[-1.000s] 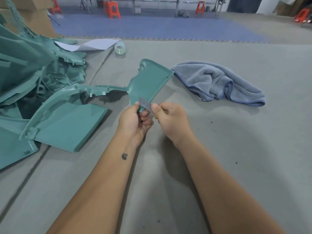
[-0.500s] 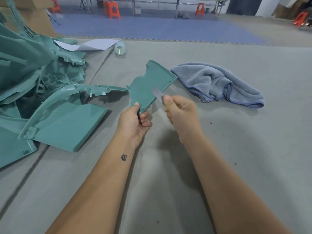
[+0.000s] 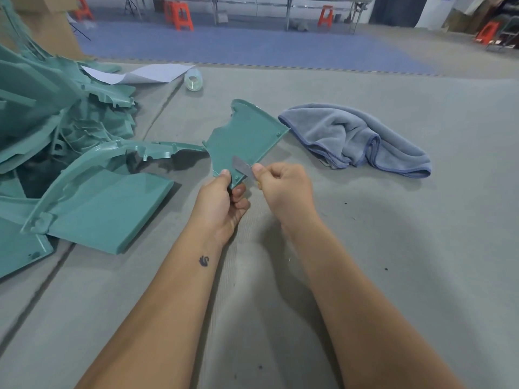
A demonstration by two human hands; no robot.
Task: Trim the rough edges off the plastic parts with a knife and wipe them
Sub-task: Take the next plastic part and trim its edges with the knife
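Note:
A teal plastic part (image 3: 247, 136) lies partly raised over the grey table, its long curved arm reaching left toward the pile. My left hand (image 3: 222, 203) grips its near corner, thumb on top. My right hand (image 3: 283, 186) holds a knife, and the grey blade (image 3: 242, 167) lies against the part's near right edge just above my left thumb. A blue-grey cloth (image 3: 354, 136) sits crumpled on the table to the right of the part.
A heap of teal plastic parts (image 3: 56, 141) fills the left side. Behind it lie a white sheet of paper (image 3: 146, 73) and a roll of clear tape (image 3: 193, 80). Orange stools (image 3: 179, 15) stand on the blue floor mat beyond the table.
My right hand swept the blade up and right along the part's edge, then came back down to the near corner by my left thumb. The part tilted slightly as it went.

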